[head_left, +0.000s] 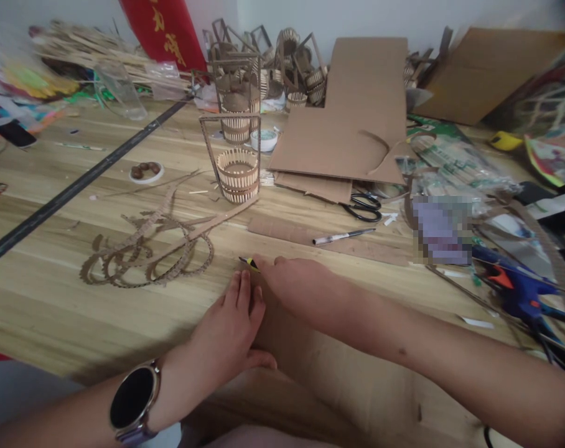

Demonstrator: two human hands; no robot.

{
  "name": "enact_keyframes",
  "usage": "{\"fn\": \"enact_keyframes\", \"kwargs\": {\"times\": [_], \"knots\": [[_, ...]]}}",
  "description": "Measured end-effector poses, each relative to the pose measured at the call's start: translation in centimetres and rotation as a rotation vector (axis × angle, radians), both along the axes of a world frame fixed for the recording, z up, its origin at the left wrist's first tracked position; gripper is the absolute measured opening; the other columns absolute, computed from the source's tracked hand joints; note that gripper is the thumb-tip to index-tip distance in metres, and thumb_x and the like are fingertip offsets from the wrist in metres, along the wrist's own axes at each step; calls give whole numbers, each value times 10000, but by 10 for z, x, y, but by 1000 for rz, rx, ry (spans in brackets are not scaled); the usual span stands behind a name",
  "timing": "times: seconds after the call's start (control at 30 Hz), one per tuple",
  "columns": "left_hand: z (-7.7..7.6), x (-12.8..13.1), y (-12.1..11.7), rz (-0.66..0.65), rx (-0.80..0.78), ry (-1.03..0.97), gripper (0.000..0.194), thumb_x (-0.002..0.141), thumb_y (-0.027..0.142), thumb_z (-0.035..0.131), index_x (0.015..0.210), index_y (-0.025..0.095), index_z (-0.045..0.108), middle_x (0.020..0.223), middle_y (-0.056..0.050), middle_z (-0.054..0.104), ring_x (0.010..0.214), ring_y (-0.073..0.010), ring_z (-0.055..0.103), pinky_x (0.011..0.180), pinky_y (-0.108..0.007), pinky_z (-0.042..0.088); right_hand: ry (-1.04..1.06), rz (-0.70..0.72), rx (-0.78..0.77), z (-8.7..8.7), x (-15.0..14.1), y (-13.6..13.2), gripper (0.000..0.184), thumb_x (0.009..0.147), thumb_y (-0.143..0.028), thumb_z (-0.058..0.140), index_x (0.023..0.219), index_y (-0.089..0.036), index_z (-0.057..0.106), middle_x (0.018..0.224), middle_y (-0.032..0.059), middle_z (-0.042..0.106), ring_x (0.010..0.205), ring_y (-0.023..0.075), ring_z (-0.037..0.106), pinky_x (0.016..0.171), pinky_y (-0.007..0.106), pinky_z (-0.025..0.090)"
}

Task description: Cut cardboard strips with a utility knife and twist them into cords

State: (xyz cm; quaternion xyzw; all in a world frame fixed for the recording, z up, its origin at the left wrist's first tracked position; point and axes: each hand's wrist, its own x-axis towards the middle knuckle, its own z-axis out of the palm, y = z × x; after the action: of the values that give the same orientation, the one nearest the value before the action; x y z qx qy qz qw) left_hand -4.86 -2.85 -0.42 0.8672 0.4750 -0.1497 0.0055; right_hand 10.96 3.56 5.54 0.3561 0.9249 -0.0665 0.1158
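My right hand (294,281) is closed around a yellow and black utility knife (251,263), its tip pointing left over the wooden table (44,305). My left hand (231,326), with a watch on the wrist, lies with fingers stretched out on a brown cardboard sheet (287,336) at the table's near edge. Its fingertips are just below the knife. Part of the sheet is hidden under my hands and forearm. Beyond the hands lies a cardboard strip (282,231) with a pen (343,237) on top.
Curled corrugated strips (142,255) lie to the left. A small stick bucket (238,177) with a tall handle stands ahead, several more behind it. Black scissors (364,206) sit by large cardboard sheets (348,124). At right, a blue glue gun (520,283) lies among clutter.
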Motion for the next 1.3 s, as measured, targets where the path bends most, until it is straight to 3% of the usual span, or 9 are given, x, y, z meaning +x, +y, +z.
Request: {"fn": "enact_keyframes", "kwargs": {"times": [0.4, 0.63, 0.93, 1.13, 1.3], "knots": [[-3, -1, 0, 27, -15, -79, 1071, 650, 702, 763, 1403, -2, 475, 1481, -398, 337, 1385, -513, 365, 997, -589, 485, -34, -18, -37, 2, 2, 0, 383, 951, -101, 449, 1326, -95, 525, 979, 137, 729, 807, 221, 725, 623, 286, 520], [3, 3, 2, 13, -47, -6, 1120, 635, 742, 745, 1411, -18, 472, 1468, -408, 338, 1371, -505, 386, 1006, -555, 494, -37, -24, -41, 1, 1, -1, 477, 923, -85, 457, 1400, -71, 471, 987, 154, 735, 796, 229, 727, 622, 289, 529], [-11, -5, -1, 3, 0, -115, 1090, 668, 763, 696, 1421, 13, 455, 1494, -385, 330, 1389, -511, 361, 991, -601, 489, -32, -14, -1, -7, 3, -3, 622, 879, -91, 489, 1488, -39, 371, 985, 166, 732, 764, 234, 717, 614, 290, 527], [-1, 1, 1, 28, -47, -65, 1144, 604, 717, 784, 1410, -29, 465, 1472, -416, 316, 1376, -524, 360, 1011, -588, 483, -47, -52, -34, -5, 2, -5, 630, 868, -81, 485, 1490, -62, 383, 1022, 166, 737, 763, 231, 720, 613, 290, 521], [3, 2, 1, 17, -59, 2, 1140, 624, 749, 746, 1423, -14, 466, 1475, -405, 314, 1379, -504, 361, 1011, -566, 492, -59, -44, -27, -5, 2, -6, 612, 881, -67, 441, 1489, -52, 378, 1043, 171, 733, 817, 239, 722, 622, 298, 540]]}}
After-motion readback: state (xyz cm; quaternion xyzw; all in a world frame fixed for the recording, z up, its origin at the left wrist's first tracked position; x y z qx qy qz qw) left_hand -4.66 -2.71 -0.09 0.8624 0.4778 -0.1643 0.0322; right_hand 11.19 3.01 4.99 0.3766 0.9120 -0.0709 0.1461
